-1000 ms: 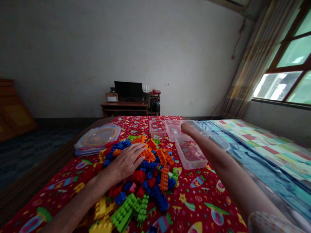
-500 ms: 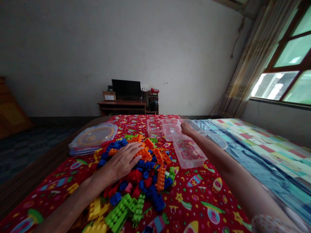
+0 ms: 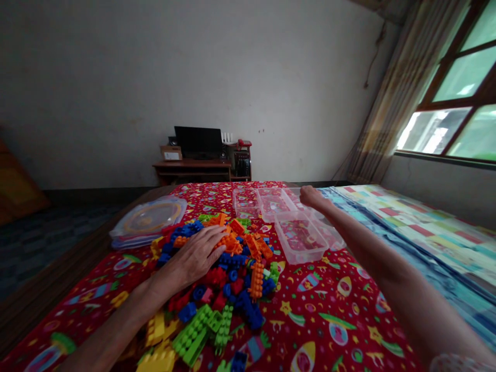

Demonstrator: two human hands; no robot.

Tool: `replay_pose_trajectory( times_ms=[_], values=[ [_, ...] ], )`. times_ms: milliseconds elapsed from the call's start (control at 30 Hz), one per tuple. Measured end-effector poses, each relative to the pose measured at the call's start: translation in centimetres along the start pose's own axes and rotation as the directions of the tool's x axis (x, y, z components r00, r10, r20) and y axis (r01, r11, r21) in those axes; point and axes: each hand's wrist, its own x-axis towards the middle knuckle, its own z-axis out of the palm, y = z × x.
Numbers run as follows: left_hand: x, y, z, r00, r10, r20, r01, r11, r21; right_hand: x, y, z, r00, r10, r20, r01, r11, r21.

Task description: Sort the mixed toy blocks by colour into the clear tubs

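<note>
My left hand point(image 3: 200, 252) lies with its fingers stretched over a heap of plastic toy building bricks point(image 3: 250, 305) in orange, blue, red, green and yellow. It touches orange bricks point(image 3: 231, 243) at the fingertips. Farther out, my right hand point(image 3: 311, 197) is closed at the far edge of a clear plastic box point(image 3: 335, 236), which my forearm partly covers; the fingertips are hidden. Beside that box stand more see-through boxes: a near one point(image 3: 302, 253), a middle one point(image 3: 271, 213) and a left one point(image 3: 244, 209). Only the printed cloth shows through their bottoms.
A stack of clear lids point(image 3: 149, 222) lies left of the bricks. Red patterned cloth point(image 3: 310, 320) covers the surface under everything. Blue bedding point(image 3: 411, 268) and a checked cover point(image 3: 406, 209) adjoin on the right. A desk with a monitor point(image 3: 199, 142) stands against the wall.
My right hand has moved right and slightly away, and the box under it has shifted and turned beside the near box. My left hand has stayed on the bricks.
</note>
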Motion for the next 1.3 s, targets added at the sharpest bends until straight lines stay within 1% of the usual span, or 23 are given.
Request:
replay_pose_trajectory(
  times_ms=[133,200,267,333,400,467,567,667,833,967,1067,1100,1133,1167,1200,1233,1267,1300],
  values=[
    [0.2,0.0,0.0,1.0,-0.001,0.001,0.001,1.0,-0.003,-2.9,2.3,-1.0,1.0,-0.007,0.018,0.008,0.999,-0.052],
    [0.3,0.0,0.0,1.0,0.005,-0.003,-0.005,1.0,-0.01,-4.9,2.8,-1.2,0.999,-0.011,-0.031,0.008,0.997,-0.075],
    [0.4,0.1,-0.1,1.0,0.01,-0.01,-0.01,1.0,-0.015,-6.9,3.0,-1.4,0.993,-0.001,-0.116,-0.011,0.995,-0.098],
    [0.4,0.2,-0.1,1.0,0.009,-0.012,-0.009,1.0,-0.012,-8.7,3.1,-1.4,0.989,0.027,-0.143,-0.044,0.992,-0.115],
    [0.5,0.3,-0.2,1.0,0.007,-0.011,-0.007,1.0,-0.005,-10.3,3.4,-0.9,0.996,0.049,-0.081,-0.058,0.991,-0.119],
    [0.5,0.2,-0.2,1.0,0.013,-0.014,-0.013,1.0,0.001,-11.5,3.7,0.0,1.0,0.014,0.002,-0.014,0.995,-0.1],
    [0.4,0.0,0.0,0.999,0.034,-0.026,-0.034,0.999,0.002,-12.2,3.9,1.7,0.997,-0.06,0.052,0.063,0.997,-0.054],
    [0.3,-0.3,0.4,0.998,0.037,-0.042,-0.037,0.999,0.002,-11.9,3.7,2.6,0.996,-0.077,0.041,0.079,0.996,-0.038],
    [0.1,-0.4,0.6,0.998,0.036,-0.047,-0.037,0.999,-0.01,-11.1,3.3,2.9,0.99,-0.138,-0.043,0.139,0.989,0.044],
    [0.2,-0.4,0.6,0.999,0.024,-0.049,-0.025,0.999,-0.02,-11.2,3.2,3.1,0.991,-0.123,-0.052,0.125,0.992,0.03],
    [0.2,-0.4,0.7,0.999,0.024,-0.043,-0.024,1.0,-0.016,-12.0,2.6,2.7,0.991,-0.109,-0.077,0.111,0.994,0.021],
    [0.2,-0.4,0.7,0.999,0.027,-0.039,-0.027,1.0,-0.013,-12.5,2.3,2.5,0.986,-0.123,-0.116,0.126,0.992,0.022],
    [0.2,-0.4,0.7,0.999,0.03,-0.035,-0.031,0.999,-0.009,-13.1,1.9,2.5,0.973,-0.165,-0.162,0.171,0.985,0.026],
    [0.2,-0.4,0.7,0.999,0.034,-0.033,-0.035,0.999,-0.007,-13.7,1.4,2.5,0.95,-0.238,-0.203,0.25,0.968,0.033],
    [0.2,-0.4,0.6,0.999,0.037,-0.031,-0.037,0.999,-0.006,-14.3,0.9,2.7,0.914,-0.335,-0.229,0.353,0.935,0.039],
    [0.1,-0.4,0.6,0.999,0.036,-0.032,-0.036,0.999,-0.006,-14.8,0.4,3.1,0.87,-0.433,-0.235,0.455,0.89,0.046],
    [0.1,-0.4,0.6,0.999,0.033,-0.032,-0.033,0.999,-0.007,-15.3,0.0,3.6,0.831,-0.513,-0.214,0.534,0.844,0.052],
    [0.1,-0.4,0.6,0.999,0.028,-0.032,-0.029,1.0,-0.009,-15.6,-0.4,4.2,0.807,-0.563,-0.177,0.58,0.812,0.061]
  ],
)
